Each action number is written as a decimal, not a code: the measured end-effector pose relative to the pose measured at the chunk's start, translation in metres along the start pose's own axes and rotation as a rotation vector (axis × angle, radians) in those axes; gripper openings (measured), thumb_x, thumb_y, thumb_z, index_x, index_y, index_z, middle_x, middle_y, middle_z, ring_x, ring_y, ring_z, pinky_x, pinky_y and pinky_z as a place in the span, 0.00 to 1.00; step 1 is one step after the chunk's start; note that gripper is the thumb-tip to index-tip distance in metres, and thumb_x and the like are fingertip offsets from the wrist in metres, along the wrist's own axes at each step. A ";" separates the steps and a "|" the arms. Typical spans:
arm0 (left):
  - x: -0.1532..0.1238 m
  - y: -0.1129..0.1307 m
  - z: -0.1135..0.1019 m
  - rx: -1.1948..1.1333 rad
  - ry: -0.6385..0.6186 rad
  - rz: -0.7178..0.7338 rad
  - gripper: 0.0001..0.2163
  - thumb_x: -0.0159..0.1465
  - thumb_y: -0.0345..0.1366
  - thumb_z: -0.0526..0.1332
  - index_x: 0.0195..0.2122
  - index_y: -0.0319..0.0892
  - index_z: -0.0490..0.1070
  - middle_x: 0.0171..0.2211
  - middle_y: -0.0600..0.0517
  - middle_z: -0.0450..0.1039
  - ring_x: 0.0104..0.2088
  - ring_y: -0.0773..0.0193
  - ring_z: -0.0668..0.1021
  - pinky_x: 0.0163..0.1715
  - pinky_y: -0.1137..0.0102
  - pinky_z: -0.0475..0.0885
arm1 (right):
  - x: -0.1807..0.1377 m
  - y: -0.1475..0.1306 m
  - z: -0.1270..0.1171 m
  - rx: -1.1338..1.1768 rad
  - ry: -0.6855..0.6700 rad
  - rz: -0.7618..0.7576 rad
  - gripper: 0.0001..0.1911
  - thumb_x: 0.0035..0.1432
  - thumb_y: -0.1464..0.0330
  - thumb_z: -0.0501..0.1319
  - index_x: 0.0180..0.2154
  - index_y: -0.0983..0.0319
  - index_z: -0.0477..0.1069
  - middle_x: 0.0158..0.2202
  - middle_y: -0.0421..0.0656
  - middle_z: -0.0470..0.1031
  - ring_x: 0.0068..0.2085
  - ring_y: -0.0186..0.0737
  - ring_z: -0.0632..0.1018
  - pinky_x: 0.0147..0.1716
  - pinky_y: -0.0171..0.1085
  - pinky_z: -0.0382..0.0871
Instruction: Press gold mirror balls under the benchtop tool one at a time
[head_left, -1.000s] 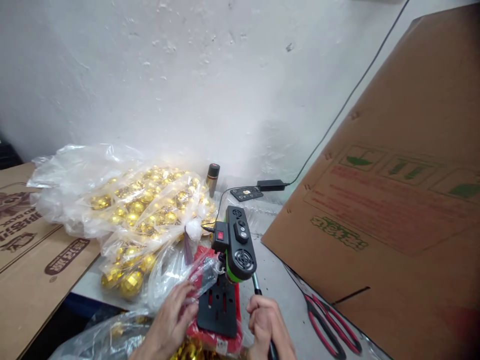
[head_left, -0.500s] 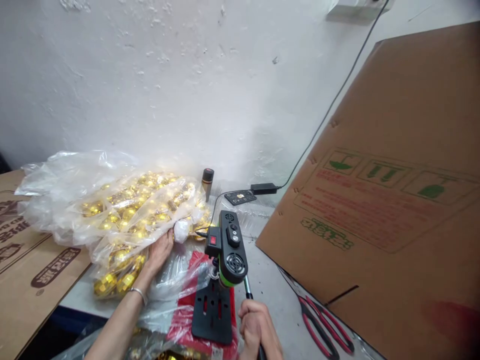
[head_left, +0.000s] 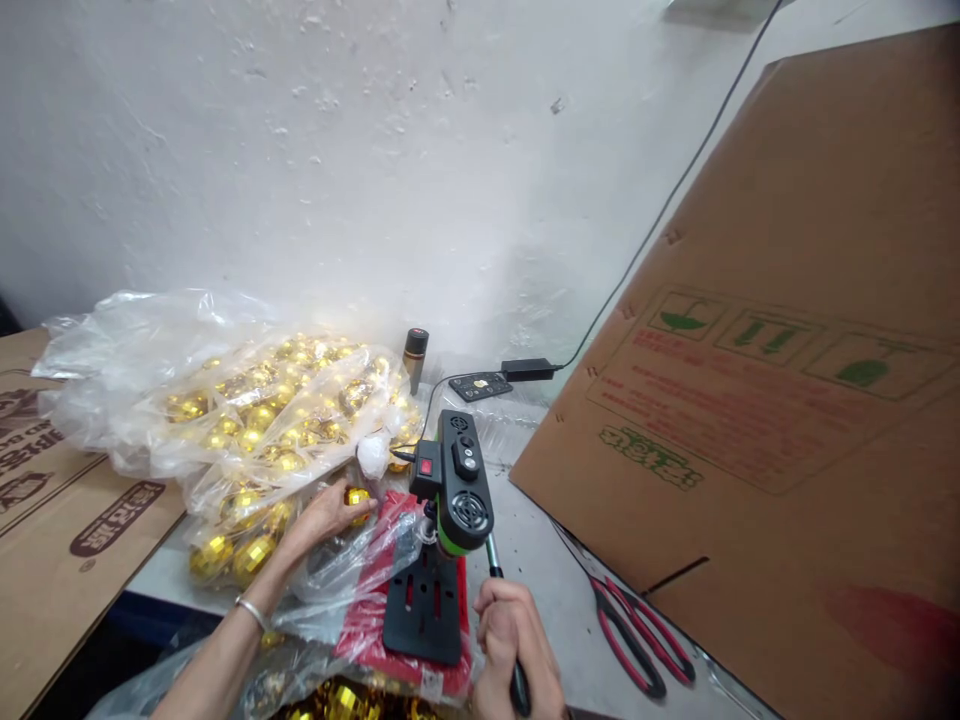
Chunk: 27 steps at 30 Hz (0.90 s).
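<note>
A gold faceted ball ornament (head_left: 358, 505) is between the thumb and fingers of my left hand (head_left: 326, 517), just outside a clear plastic bag (head_left: 135, 420) full of similar balls. My right hand (head_left: 517, 640) is wrapped round the black grip of a metal rod (head_left: 493, 553). Left of that hand stands a black device (head_left: 463, 490) with round grilles and a red switch, above a slotted black plate (head_left: 421, 622). Under the plate lies a red, plastic-covered sheet (head_left: 367, 600). A white round lump (head_left: 373, 456) sits beside the bag.
More gold balls (head_left: 345, 700) lie in plastic at the front edge. Red-and-black-handled scissors (head_left: 637, 635) rest on the right, by a large carton (head_left: 750, 400). Flat cardboard (head_left: 45, 560) is at left. Against the wall are a dark bottle (head_left: 415, 360), a phone-like slab (head_left: 480, 386) and a cabled adapter (head_left: 527, 370).
My left hand has come away from the bag's side near the white lump, and a gold ball now shows in its fingers. My right hand stays on the rod's grip. The view has shifted slightly.
</note>
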<state>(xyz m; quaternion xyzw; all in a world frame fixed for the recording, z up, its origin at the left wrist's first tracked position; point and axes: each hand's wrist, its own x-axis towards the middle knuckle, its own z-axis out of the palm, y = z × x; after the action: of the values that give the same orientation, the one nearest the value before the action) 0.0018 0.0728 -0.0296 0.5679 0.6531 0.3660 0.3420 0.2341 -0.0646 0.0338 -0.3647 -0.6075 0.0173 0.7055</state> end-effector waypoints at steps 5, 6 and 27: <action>-0.045 0.017 -0.002 -0.222 -0.044 -0.134 0.36 0.61 0.71 0.56 0.50 0.41 0.76 0.49 0.41 0.83 0.50 0.45 0.84 0.40 0.60 0.82 | 0.004 0.006 -0.005 -0.016 -0.037 -0.011 0.16 0.71 0.81 0.53 0.31 0.59 0.65 0.27 0.37 0.68 0.26 0.30 0.71 0.26 0.32 0.63; -0.057 0.021 0.000 -0.314 -0.074 -0.153 0.36 0.63 0.71 0.54 0.53 0.42 0.75 0.51 0.42 0.82 0.50 0.47 0.85 0.39 0.62 0.82 | 0.004 0.005 -0.006 -0.017 -0.040 -0.003 0.16 0.71 0.81 0.53 0.31 0.59 0.65 0.28 0.37 0.68 0.26 0.30 0.71 0.26 0.32 0.63; -0.109 -0.017 0.108 -0.077 -0.003 0.296 0.26 0.62 0.43 0.71 0.61 0.43 0.74 0.57 0.37 0.83 0.57 0.39 0.84 0.58 0.44 0.80 | 0.013 -0.003 -0.013 -0.018 -0.131 0.029 0.15 0.73 0.78 0.52 0.34 0.59 0.66 0.29 0.36 0.67 0.31 0.30 0.73 0.30 0.30 0.68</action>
<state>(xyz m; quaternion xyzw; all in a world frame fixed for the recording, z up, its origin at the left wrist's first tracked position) 0.1000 -0.0271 -0.0949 0.6450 0.5472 0.4363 0.3068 0.2470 -0.0671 0.0461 -0.3777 -0.6470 0.0459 0.6608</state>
